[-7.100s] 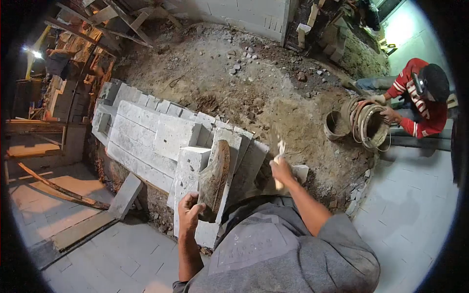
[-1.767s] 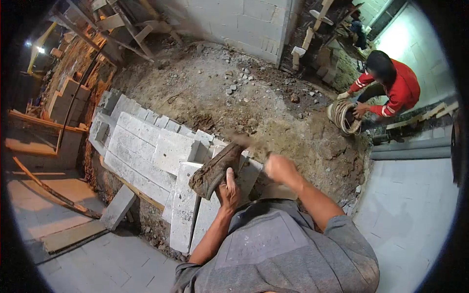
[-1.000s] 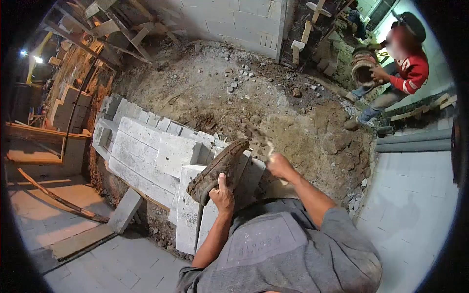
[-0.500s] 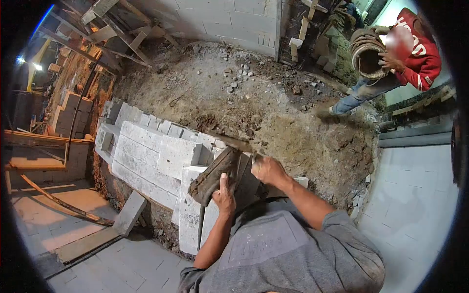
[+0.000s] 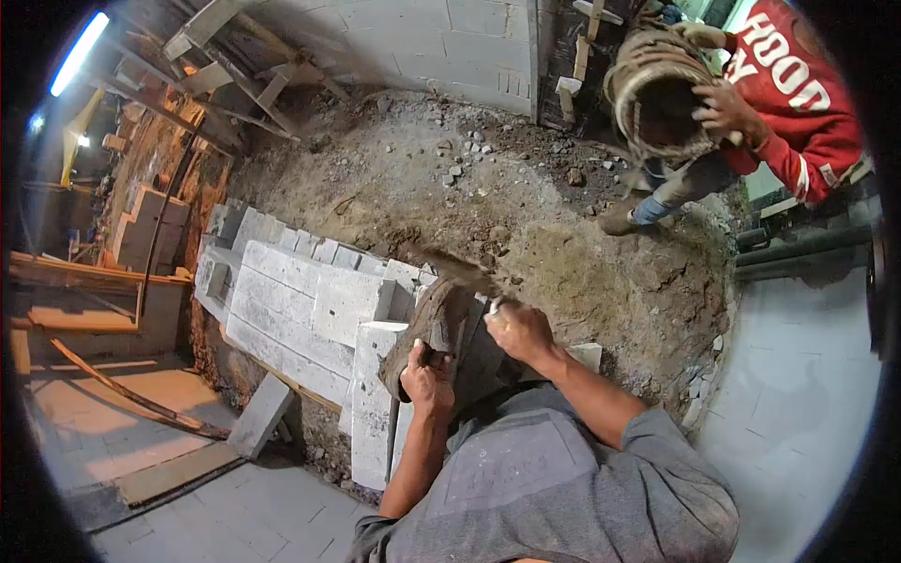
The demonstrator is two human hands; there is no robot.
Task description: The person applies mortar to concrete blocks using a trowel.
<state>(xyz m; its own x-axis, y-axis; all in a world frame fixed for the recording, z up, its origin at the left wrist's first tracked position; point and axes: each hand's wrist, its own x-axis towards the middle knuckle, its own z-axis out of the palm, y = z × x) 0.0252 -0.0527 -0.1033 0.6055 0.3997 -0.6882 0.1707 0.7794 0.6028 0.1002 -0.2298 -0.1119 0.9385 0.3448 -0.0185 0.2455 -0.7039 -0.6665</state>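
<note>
A mud-caked, brown, shoe-shaped thing [image 5: 432, 314] is held up in front of my body over the pale blocks. My left hand [image 5: 427, 380] grips its near lower end, thumb pointing up along it. Closed around a tool handle is my right hand [image 5: 519, 330], just right of that thing. The tool's flat blade [image 5: 455, 268] is blurred and reaches left across the far end of the brown thing. A white block [image 5: 375, 403] stands on edge right beside my left hand.
Pale blocks [image 5: 282, 305] are stacked to the left. At the upper right a person in a red sweater [image 5: 798, 94] carries a stack of round buckets [image 5: 662, 108]. Rubble [image 5: 460, 169] lies on the dirt floor. A loose block [image 5: 260, 416] leans at lower left.
The person in red has come closer with the buckets. The brown thing has turned in my left hand and stands more upright. My right hand has shifted slightly; the blade is now more blurred.
</note>
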